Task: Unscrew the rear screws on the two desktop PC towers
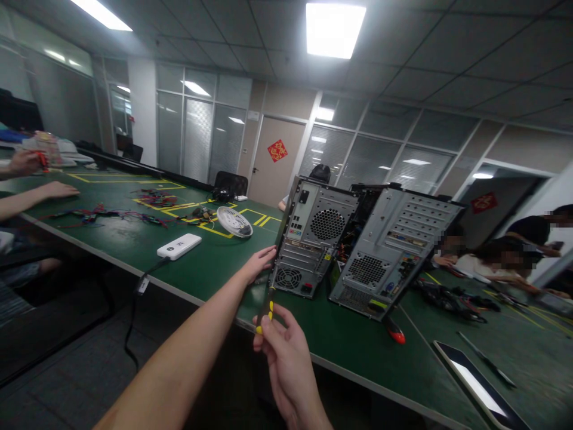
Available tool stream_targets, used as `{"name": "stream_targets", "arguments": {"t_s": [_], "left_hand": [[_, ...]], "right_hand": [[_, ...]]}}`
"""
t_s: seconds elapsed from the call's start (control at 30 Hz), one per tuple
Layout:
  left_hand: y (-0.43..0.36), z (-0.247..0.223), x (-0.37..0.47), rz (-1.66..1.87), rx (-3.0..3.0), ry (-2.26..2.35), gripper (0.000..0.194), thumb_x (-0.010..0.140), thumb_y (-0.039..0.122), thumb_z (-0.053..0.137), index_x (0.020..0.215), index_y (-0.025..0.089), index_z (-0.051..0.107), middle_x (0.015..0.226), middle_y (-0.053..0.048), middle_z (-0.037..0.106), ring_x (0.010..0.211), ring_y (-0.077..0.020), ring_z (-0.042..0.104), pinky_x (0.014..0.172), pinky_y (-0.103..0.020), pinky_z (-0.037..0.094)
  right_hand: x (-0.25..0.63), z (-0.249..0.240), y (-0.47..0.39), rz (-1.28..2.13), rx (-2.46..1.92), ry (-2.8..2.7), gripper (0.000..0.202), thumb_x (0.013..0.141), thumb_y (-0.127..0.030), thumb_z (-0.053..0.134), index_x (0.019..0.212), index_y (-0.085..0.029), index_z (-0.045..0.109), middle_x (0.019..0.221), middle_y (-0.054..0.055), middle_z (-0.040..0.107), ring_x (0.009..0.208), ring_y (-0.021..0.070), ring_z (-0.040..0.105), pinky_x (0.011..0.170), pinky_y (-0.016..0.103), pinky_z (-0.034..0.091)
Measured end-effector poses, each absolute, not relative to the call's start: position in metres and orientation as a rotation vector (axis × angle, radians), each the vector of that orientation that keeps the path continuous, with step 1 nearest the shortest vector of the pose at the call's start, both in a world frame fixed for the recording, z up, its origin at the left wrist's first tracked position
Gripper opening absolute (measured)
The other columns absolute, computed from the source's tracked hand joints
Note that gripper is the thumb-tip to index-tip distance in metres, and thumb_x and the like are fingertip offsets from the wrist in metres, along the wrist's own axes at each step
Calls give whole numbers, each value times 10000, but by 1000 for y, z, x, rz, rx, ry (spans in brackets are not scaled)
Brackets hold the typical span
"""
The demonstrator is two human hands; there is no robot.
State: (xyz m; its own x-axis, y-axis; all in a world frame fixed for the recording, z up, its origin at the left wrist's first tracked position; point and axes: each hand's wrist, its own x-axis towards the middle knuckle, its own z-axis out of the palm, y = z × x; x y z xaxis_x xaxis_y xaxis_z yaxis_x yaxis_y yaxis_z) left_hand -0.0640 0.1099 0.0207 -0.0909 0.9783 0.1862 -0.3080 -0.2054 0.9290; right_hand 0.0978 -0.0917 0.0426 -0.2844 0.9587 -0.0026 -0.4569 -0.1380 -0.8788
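Note:
My left hand [259, 263] rests with its fingers against the left edge of a grey computer case [313, 242] standing on the green table [215, 263]. My right hand [284, 343] grips a black and yellow screwdriver [267, 304], whose shaft points up at the case's lower left corner. A second open computer case [394, 251] leans against the first one on its right. Cables show between the two cases.
A white power bank [179, 246] with a cable, a white round fan [234, 221] and coloured wires [107, 214] lie on the table's left part. A red-handled tool [394, 332], a tablet [478, 385] and black cables [447, 298] lie right. Other people's arms [31, 197] are far left; seated people are far right.

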Motion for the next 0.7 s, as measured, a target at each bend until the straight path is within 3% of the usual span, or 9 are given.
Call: {"name": "stream_targets", "arguments": {"t_s": [0.47,0.7], "left_hand": [[113,18,-65,1534,1075,920,685,743,591,819,1321,244,693,1445,-116,637,1384,-302,529,1095,-444,452],[113,19,-66,1529,1062,906,694,728,588,835,1311,237,700,1476,-111,612,1392,-307,517,1083,-427,466]], "right_hand": [[103,44,-92,1807,-660,-844,518,702,-331,938,1115,-120,709,1000,131,779,684,131,651,670,272,519],[106,46,-91,1780,-740,-841,519,685,-329,953,1106,-137,718,927,60,749,653,99,606,618,229,482]]}}
